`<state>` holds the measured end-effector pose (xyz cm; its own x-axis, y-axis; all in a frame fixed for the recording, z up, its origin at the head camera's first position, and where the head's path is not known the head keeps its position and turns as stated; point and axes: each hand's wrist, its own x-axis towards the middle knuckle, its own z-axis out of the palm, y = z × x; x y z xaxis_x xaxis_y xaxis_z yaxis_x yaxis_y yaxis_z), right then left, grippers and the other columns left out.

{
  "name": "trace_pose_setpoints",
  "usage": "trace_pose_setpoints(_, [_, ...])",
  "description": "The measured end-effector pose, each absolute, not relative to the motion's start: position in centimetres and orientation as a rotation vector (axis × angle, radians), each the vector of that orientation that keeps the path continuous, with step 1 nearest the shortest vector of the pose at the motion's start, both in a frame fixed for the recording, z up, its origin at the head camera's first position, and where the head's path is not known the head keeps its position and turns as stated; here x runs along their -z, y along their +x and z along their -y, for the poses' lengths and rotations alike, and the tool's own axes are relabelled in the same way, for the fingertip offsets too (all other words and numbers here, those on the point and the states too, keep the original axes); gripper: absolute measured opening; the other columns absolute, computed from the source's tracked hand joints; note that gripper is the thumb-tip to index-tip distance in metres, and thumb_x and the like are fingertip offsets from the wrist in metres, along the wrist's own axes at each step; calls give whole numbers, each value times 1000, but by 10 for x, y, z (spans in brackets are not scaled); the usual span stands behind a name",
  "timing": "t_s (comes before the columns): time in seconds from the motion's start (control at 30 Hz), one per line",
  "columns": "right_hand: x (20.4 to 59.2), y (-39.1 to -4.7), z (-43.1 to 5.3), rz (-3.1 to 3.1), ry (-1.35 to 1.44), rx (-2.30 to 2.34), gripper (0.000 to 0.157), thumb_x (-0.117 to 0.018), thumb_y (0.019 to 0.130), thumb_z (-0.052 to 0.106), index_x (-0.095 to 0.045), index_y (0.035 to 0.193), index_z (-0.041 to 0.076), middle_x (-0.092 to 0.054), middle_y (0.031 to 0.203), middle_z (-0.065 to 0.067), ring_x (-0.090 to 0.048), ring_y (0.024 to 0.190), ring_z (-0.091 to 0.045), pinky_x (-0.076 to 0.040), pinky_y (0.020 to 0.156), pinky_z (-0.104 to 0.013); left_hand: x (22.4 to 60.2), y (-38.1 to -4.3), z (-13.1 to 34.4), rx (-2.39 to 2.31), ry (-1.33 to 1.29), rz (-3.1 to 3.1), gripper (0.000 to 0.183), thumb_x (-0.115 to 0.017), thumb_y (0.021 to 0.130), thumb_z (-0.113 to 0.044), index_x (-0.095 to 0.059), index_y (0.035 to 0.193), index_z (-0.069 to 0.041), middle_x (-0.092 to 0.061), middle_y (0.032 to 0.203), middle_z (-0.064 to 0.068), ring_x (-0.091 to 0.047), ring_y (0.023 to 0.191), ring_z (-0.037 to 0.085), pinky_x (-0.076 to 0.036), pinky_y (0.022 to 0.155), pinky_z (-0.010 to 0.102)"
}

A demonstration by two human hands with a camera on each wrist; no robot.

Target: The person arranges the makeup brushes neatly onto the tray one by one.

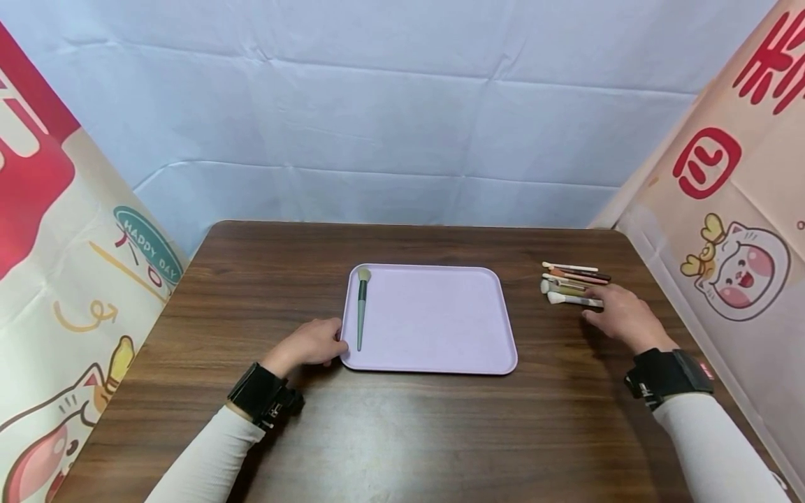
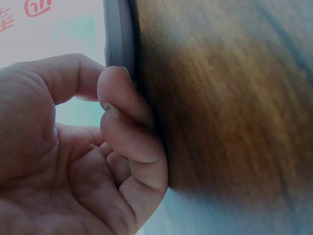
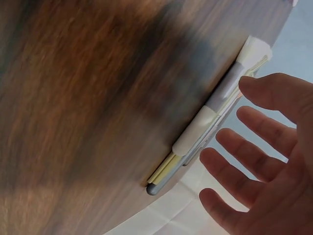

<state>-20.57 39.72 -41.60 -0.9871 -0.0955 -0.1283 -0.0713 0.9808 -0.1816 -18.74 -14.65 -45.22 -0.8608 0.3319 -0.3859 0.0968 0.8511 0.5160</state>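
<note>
A lavender tray [image 1: 434,321] lies on the table, with a green-handled makeup brush [image 1: 361,307] lengthwise along its left side. My left hand [image 1: 314,341] holds the tray's left edge near the front corner; in the left wrist view thumb and curled fingers meet at the rim [image 2: 120,39]. At the right, my right hand [image 1: 622,318] hovers with spread, loosely bent fingers over the handle ends of several makeup brushes [image 1: 572,278]. Nearest it is a white-bristled brush [image 3: 227,88], close by the thumb in the right wrist view. Nothing is gripped in that hand.
The dark wooden table [image 1: 409,433] meets a pale blue cloth backdrop [image 1: 377,105]. Printed banners stand at the left [image 1: 82,279] and right [image 1: 723,209], the right one close beside my right arm.
</note>
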Motion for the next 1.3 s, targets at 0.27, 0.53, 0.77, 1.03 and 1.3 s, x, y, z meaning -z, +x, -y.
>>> trace_pose_setpoints(0.27, [421, -207, -402, -2969, -127, 264, 44, -66, 93, 16, -57, 128, -9, -48, 131, -41, -45, 121, -60, -38, 95, -70, 453, -187, 147, -676, 305, -2550, 8, -62, 92, -16, -58, 93, -9, -63, 67, 3, -61, 57, 15, -45, 59, 29])
trace_pose_setpoints(0.53, [427, -211, -406, -3002, -175, 248, 37, -66, 92, 11, -61, 123, -8, -51, 128, -39, -48, 119, -59, -41, 92, -69, 454, -187, 147, -663, 317, -2567, 8, -61, 92, -17, -58, 91, -9, -62, 66, 2, -60, 57, 15, -45, 60, 29])
trace_pose_setpoints(0.77, [429, -211, -409, -2992, -186, 236, 36, -66, 92, 8, -60, 123, -9, -51, 127, -39, -48, 117, -59, -41, 91, -69, 453, -187, 147, -666, 320, -2581, 8, -62, 90, -16, -57, 89, -10, -62, 64, 2, -60, 57, 14, -45, 62, 29])
trace_pose_setpoints(1.03, [433, -213, -410, -3057, -261, 241, 29, -63, 89, -3, -63, 118, -10, -56, 120, -37, -53, 112, -57, -44, 89, -66, 451, -187, 147, -664, 310, -2578, 8, -62, 90, -16, -58, 91, -9, -62, 66, 3, -60, 58, 14, -45, 60, 29])
trace_pose_setpoints(1.3, [436, -216, -410, -3084, -269, 252, 27, -60, 85, -9, -64, 111, -8, -57, 116, -36, -56, 107, -54, -46, 85, -63, 450, -187, 147, -670, 311, -2572, 9, -62, 91, -17, -58, 91, -9, -62, 67, 3, -61, 58, 14, -45, 62, 30])
